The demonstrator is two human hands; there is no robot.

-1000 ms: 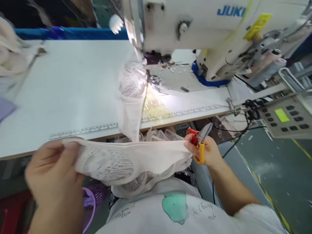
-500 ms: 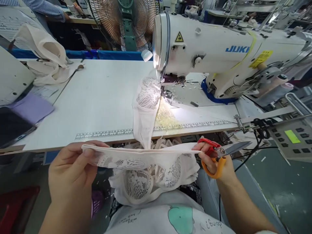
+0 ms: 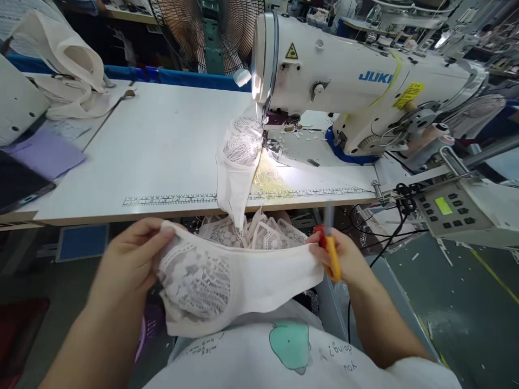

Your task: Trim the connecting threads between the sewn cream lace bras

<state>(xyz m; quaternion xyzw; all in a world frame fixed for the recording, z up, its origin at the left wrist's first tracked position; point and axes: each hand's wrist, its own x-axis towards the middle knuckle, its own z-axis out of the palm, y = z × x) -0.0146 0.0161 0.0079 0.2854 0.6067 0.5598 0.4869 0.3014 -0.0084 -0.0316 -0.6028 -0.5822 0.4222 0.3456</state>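
A white lace bra (image 3: 259, 278) is stretched between my hands in front of the table edge, its lace cup turned toward me at the left. My left hand (image 3: 135, 254) pinches the cup's upper corner between thumb and fingers. At the other end, my right hand (image 3: 346, 254) grips the plain band and also holds scissors (image 3: 333, 258) with orange and red handles; their blades point up and are blurred. Another white lace bra piece (image 3: 239, 162) lies under the needle area of the sewing machine (image 3: 324, 70) and hangs over the edge. More lace pieces (image 3: 275, 232) are bunched behind the held bra.
A ruler strip (image 3: 182, 200) runs along the front of the white table (image 3: 162, 146). Fabric scraps lie around the machine bed. Folded cream fabric (image 3: 77, 65) and a purple piece (image 3: 52, 151) sit at the left. A control panel (image 3: 450, 208) juts out at the right; a fan (image 3: 213, 38) stands behind.
The held bra has turned from edge-on to show its cup and band. The scissors have swung from pointing right to pointing up. The view has shifted slightly.
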